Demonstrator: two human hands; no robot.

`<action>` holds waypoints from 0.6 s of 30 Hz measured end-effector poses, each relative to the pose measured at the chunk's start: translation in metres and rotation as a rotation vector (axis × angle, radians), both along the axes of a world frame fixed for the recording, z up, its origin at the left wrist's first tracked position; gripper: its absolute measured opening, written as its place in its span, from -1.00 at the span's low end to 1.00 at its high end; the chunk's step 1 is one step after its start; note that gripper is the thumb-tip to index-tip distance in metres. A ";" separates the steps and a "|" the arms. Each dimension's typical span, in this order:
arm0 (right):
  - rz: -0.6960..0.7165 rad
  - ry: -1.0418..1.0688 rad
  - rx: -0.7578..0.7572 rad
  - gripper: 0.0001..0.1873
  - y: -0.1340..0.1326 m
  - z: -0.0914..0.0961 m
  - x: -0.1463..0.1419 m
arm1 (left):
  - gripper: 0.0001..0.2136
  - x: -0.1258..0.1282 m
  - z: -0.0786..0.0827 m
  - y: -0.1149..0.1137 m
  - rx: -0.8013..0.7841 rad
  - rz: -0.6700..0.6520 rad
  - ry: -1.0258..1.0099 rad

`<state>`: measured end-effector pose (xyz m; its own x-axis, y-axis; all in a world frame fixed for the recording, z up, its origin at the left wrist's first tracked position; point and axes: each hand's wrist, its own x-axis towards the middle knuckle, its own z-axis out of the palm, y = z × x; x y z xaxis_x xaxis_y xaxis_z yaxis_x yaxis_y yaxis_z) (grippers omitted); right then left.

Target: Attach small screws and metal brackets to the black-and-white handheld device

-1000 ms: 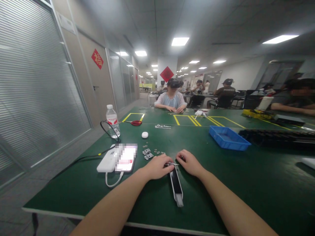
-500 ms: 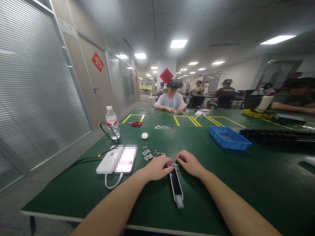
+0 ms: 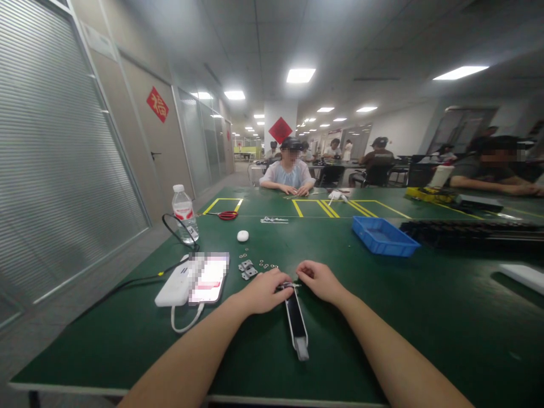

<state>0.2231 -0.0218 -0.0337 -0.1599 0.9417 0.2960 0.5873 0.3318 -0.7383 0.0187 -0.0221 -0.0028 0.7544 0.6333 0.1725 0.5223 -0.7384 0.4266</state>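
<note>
A long, narrow black piece with a white rim and a grey end (image 3: 296,317) lies on the green table in front of me. My left hand (image 3: 267,290) is closed over its far end, thumb and fingers pressed on it. Across that end runs a small thin metal part (image 3: 294,285), partly covered by my fingers. Just right of it, my right hand (image 3: 321,280) is curled in a pinch; whatever its fingertips hold is too small to make out. Grey metal brackets (image 3: 247,270) and several small rings (image 3: 264,264) lie beyond my left hand.
To the left are a phone (image 3: 211,277), a white power bank (image 3: 172,286) with cables and a water bottle (image 3: 183,212). Farther off lie a white case (image 3: 242,236), red-handled scissors (image 3: 228,215) and a blue tray (image 3: 382,248). A person (image 3: 287,173) sits opposite.
The whole view has shifted slightly, so things appear farther left. Both hands keep nearly the same pose at the far end of the long piece.
</note>
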 end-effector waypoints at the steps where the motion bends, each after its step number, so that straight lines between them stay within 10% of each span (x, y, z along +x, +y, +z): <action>1: -0.002 0.006 -0.009 -0.86 0.001 -0.001 0.001 | -0.71 0.000 0.000 0.000 0.001 -0.001 0.001; 18: -0.036 0.020 -0.093 -0.77 -0.004 0.005 0.005 | -0.67 0.000 0.001 0.000 -0.015 -0.019 0.015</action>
<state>0.2282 -0.0254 -0.0283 -0.1201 0.9704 0.2097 0.5828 0.2399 -0.7764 0.0183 -0.0218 -0.0021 0.7688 0.6213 0.1515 0.5146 -0.7417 0.4303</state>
